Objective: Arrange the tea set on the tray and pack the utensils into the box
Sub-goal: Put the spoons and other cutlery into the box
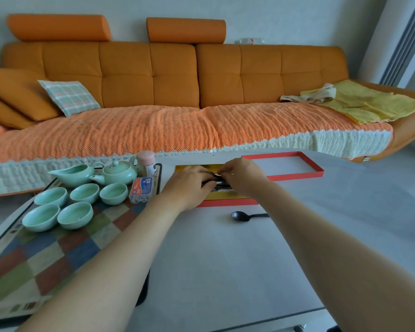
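Both hands work over the open box while the tea set sits on the tray at left.

On the left, the tray (65,250) with its chequered surface holds five pale green cups (76,214) in two rows, and behind them the pitcher (72,174) and teapot (118,173) side by side, with a pink container (146,162) and a small packet (141,189) at the tray's far right corner. Just right of the tray, the red-edged box (228,202) (its lining is yellow) lies on the white table (225,264); the left hand (189,185) and right hand (242,176) meet above it, fingers curled narrowly around dark utensils (216,182), though which hand truly grips them I cannot tell. A black spoon (243,216) lies loose on the table just near of the box. The red lid (295,174) rests beyond, to the right.
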{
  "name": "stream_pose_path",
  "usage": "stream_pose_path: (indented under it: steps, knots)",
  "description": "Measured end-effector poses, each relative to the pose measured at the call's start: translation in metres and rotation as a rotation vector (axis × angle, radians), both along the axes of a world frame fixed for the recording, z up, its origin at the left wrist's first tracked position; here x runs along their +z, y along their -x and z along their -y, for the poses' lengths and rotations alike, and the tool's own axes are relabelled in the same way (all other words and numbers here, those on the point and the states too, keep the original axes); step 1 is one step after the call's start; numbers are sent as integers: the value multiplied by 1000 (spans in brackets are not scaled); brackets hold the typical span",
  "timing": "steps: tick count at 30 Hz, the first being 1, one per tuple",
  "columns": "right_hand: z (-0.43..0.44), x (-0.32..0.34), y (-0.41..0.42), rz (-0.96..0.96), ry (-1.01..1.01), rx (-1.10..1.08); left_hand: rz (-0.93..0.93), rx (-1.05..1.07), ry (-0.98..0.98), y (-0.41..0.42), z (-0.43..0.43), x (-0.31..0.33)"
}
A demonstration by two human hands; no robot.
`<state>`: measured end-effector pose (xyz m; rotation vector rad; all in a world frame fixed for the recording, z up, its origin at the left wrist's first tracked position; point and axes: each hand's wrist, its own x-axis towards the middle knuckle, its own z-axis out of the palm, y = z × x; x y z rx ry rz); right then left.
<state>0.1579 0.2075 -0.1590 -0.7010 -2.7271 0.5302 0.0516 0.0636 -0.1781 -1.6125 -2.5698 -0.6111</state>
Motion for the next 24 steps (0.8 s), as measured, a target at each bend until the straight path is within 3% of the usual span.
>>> stream_pose_path:
  steps: [6,12,17,20,24]
  knots:
    - [-2,1,-15,38,10,71,-15,14,22,-7,1,3]
    - [-7,13,-53,-120,-96,148,-77,-80,-231,-48,-4,14]
    - [-6,19,-89,135,-101,178,54,-158,7,-83,-10,13]
    - [-7,18,-105,310,-97,219,-7,-166,128,-89,-10,3]
    - [-10,11,-111,353,-151,217,-11,-198,169,-90,-12,2]
